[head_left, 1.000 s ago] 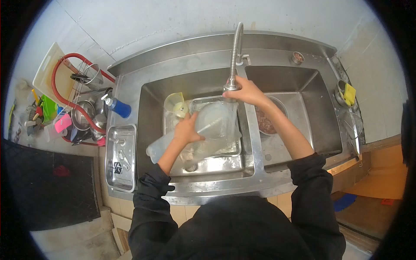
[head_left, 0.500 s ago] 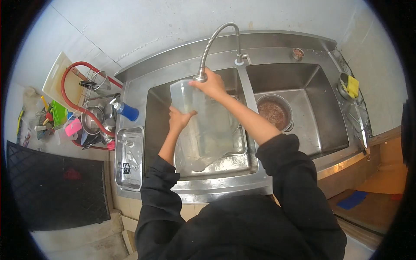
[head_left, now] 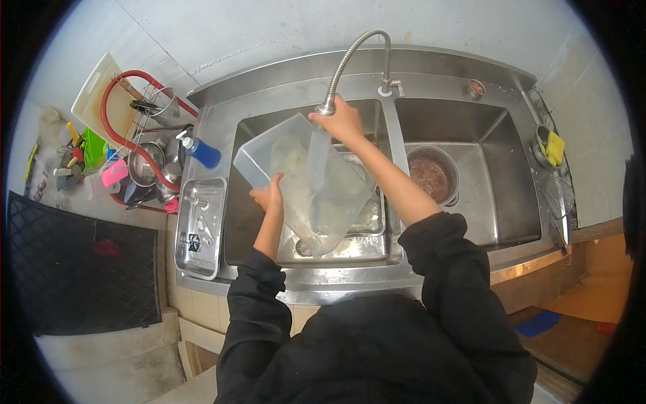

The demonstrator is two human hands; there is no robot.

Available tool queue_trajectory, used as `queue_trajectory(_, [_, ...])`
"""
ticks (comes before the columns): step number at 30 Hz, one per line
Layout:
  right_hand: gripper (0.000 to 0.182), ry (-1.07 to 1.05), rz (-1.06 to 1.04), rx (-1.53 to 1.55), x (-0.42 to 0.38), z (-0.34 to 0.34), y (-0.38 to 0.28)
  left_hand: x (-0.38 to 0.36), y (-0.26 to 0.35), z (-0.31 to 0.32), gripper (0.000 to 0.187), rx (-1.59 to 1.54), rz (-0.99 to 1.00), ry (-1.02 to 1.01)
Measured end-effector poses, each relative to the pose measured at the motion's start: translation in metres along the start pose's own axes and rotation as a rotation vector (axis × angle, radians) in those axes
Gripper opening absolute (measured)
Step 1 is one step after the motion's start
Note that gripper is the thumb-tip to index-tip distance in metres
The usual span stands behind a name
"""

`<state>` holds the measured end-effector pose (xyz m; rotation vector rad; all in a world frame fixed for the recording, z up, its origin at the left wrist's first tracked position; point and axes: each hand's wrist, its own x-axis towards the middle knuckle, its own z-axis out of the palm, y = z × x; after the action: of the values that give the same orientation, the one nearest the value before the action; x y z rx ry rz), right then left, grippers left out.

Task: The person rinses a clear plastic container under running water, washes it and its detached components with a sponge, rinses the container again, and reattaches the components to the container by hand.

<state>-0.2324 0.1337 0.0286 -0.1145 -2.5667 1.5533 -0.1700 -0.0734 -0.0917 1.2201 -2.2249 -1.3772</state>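
View: I look down from my head at a steel double sink (head_left: 404, 252) set against a pale wall.

Left hand (head_left: 268, 197): closed on the near left edge of a clear plastic tub (head_left: 303, 182), thumb and fingers pinching its rim.

Right hand (head_left: 344, 121): wrapped around the spray head of the bendy tap (head_left: 350, 57), aiming it down into the tub.

Tub: over the left basin, tipped so its open mouth faces up and left, its base low near the drain. Water streams down through its middle.

Change: 1 second ago the tub lay lower, nearly flat on the tray (head_left: 369, 217) in the basin, and the tap hung straight down. Half a second ago I had the tub stood up taller. Now it leans further left and my right hand has pulled the tap head further over it.

Meaning: I judge the rinse has gone from the outside of the tub to the inside, with water running out at the low end.

Right basin: 1 pot (head_left: 431, 174) holding brown liquid.

Left counter: 1 steel tray (head_left: 198, 227), a blue bottle (head_left: 202, 152), a rack of pans looped by a red hose (head_left: 111, 135), a white board (head_left: 94, 97).

Right counter: a yellow sponge (head_left: 555, 146) in a small dish.
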Motion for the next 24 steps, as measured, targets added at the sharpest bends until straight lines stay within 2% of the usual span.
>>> queue_trajectory(3, [0.050,-0.018,0.018,-0.022,-0.010,-0.014,0.008,-0.008,-0.009,0.004,0.094,-0.022,-0.053,0.041])
queue_trajectory(5, [0.052,-0.043,0.012,-0.017,-0.017,-0.027,0.012,-0.009,-0.015,0.015,0.089,-0.225,-0.090,0.104])
queue_trajectory(6, [0.052,-0.040,0.016,-0.021,-0.019,-0.033,0.016,-0.015,-0.013,0.019,0.089,-0.224,-0.092,0.098])
queue_trajectory(8, [0.048,-0.080,-0.030,-0.035,-0.023,-0.045,0.022,-0.026,-0.007,0.026,0.089,-0.371,-0.231,0.156])
queue_trajectory(9, [0.048,-0.074,-0.027,-0.039,-0.025,-0.050,0.024,-0.029,-0.005,0.029,0.089,-0.371,-0.230,0.149])
queue_trajectory(11, [0.048,-0.114,-0.039,-0.045,-0.027,-0.057,0.027,-0.035,0.000,0.033,0.091,-0.473,-0.394,0.142])
queue_trajectory(14, [0.048,-0.149,-0.034,-0.009,-0.034,-0.070,0.027,-0.063,0.022,0.019,0.091,-0.550,-0.496,0.157])
queue_trajectory(18, [0.048,-0.145,-0.072,-0.014,-0.035,-0.077,0.038,-0.057,0.005,0.007,0.091,-0.640,-0.580,0.155])
queue_trajectory(21, [0.049,-0.142,-0.072,-0.072,-0.039,-0.082,0.037,-0.059,-0.003,-0.010,0.088,-0.737,-0.705,0.066])
queue_trajectory(24, [0.051,-0.162,-0.064,-0.068,-0.037,-0.080,0.037,-0.066,-0.013,-0.025,0.084,-0.873,-0.698,0.001])
